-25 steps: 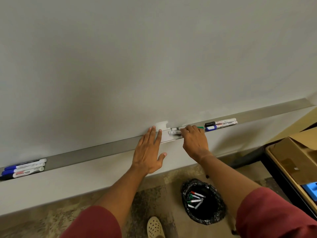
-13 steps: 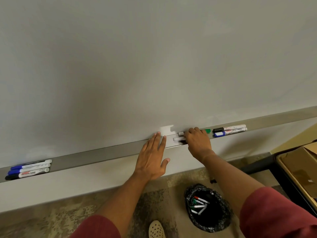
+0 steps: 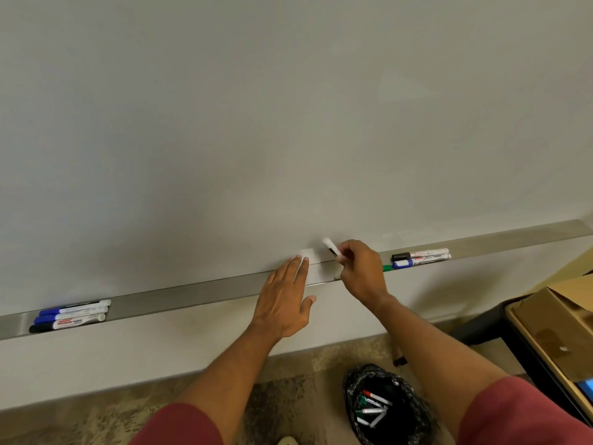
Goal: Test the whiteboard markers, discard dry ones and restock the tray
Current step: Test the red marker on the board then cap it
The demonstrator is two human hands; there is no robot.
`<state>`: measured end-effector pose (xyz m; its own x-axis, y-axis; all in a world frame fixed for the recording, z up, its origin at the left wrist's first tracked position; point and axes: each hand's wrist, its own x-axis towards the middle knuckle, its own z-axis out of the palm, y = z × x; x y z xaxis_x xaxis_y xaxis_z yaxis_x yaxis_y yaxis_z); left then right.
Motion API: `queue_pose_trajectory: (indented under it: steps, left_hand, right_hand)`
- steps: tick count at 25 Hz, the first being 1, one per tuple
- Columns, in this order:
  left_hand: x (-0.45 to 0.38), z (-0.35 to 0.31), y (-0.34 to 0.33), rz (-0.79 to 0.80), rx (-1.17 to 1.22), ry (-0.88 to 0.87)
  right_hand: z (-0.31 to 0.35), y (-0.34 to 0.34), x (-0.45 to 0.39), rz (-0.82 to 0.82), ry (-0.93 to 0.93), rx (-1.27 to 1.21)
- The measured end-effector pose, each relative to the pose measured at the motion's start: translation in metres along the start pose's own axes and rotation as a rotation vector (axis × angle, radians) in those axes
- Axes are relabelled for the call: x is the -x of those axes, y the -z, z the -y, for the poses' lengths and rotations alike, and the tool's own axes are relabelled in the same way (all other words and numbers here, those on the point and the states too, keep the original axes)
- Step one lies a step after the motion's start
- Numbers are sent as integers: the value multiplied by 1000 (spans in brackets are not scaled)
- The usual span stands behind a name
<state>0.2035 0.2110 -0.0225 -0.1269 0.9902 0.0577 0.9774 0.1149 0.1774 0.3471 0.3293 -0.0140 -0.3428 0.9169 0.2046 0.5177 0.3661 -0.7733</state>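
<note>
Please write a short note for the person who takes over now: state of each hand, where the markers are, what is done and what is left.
Left hand: open, fingers flat on the tray.
Right hand: holds a white marker, lifted against the whiteboard.
Markers in tray: three at far left, three at right.
Done: several markers lie in the trash bin on the floor.
Left: test the held marker, keep or discard it; the rest I cannot judge.
</note>
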Motion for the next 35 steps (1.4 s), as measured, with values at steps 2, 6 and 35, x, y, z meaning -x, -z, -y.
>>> queue_pose_trajectory:
  steps: [2, 6, 35]
  left_hand:
    - [0, -6, 10, -57, 52, 14]
    - [5, -16, 34, -161, 171, 9]
    - [135, 92, 158, -297, -49, -19]
  right_hand:
    - [13, 0, 4, -60, -175, -282]
    - [37, 4, 17, -37, -347, -712]
    - [201, -31, 106, 152, 498, 407]
